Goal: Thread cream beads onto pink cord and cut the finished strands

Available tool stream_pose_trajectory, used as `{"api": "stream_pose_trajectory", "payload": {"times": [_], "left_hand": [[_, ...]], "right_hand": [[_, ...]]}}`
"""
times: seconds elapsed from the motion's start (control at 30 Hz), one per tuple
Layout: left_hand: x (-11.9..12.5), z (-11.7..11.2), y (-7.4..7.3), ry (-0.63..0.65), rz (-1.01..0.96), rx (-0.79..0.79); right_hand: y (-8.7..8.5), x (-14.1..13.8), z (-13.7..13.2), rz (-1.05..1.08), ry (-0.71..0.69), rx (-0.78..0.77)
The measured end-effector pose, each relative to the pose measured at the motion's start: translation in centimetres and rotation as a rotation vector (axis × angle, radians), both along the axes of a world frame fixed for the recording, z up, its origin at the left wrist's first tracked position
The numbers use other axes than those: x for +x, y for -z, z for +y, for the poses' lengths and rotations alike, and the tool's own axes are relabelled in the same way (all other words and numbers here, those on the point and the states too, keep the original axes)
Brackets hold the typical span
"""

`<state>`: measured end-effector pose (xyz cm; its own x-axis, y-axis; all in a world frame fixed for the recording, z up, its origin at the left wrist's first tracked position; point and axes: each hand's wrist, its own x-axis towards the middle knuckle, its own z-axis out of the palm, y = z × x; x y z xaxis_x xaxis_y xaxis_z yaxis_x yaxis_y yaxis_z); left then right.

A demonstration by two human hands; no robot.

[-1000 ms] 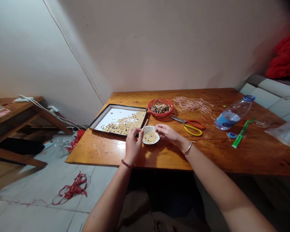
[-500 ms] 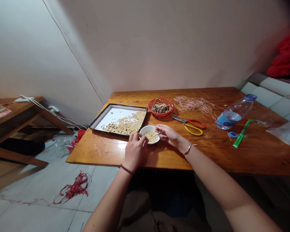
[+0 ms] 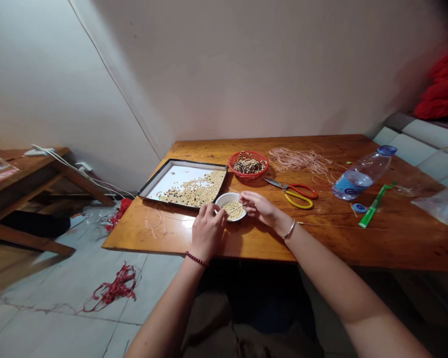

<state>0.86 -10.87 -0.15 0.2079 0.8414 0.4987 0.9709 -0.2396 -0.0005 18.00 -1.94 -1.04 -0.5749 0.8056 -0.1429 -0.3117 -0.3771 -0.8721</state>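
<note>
- Holding a thin needle between the thumb and fingertips of my right hand: the grip is almost closed and pinches only the needle, though at this size it might be stiff wire.
- Needle lying over my white bowl, its long axis near level, tip pointing left and slightly down toward the beads.
- Left hand curled at the near side of the bowl, fingertips at its rim; whether they pinch anything, I cannot tell.
- Cream beads loose in the bowl, none clearly threaded.
- Black-rimmed tray just left of the bowl, many cream and dark beads lying loose on its white lining: much stock remains.
- Red basket beyond, holding mixed beads.
- Scissors and a pale cord bundle to the right.
- Plastic water bottle at the far right of the wooden table.
</note>
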Motion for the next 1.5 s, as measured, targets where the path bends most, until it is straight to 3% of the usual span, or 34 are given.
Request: {"api": "stream_pose_trajectory", "payload": {"times": [0.5,0.73,0.87,1.03,1.17,1.27,1.5], "left_hand": [[-0.2,-0.5,-0.4,0.031,0.019,-0.021],[-0.4,-0.6,-0.4,0.024,0.018,-0.024],[-0.9,-0.4,-0.4,0.022,0.031,-0.02],[-1.5,-0.2,-0.4,0.009,0.01,-0.023],[-1.5,-0.2,-0.2,0.028,-0.14,-0.043],[-0.9,0.1,-0.1,0.131,-0.322,-0.06],[2.3,2.8,-0.4,0.312,-0.665,-0.173]], "right_hand": [[0.3,0.2,0.5,-0.003,0.096,0.104],[-0.1,0.3,0.7,0.067,0.115,0.053],[-0.4,0.3,0.7,-0.044,0.194,0.121],[-0.4,0.3,0.6,-0.118,0.16,0.174],[-0.2,0.3,0.8,-0.028,0.157,0.151],[0.0,0.4,0.9,0.045,0.096,0.113],[-0.2,0.8,1.0,0.149,-0.066,0.018]]}}
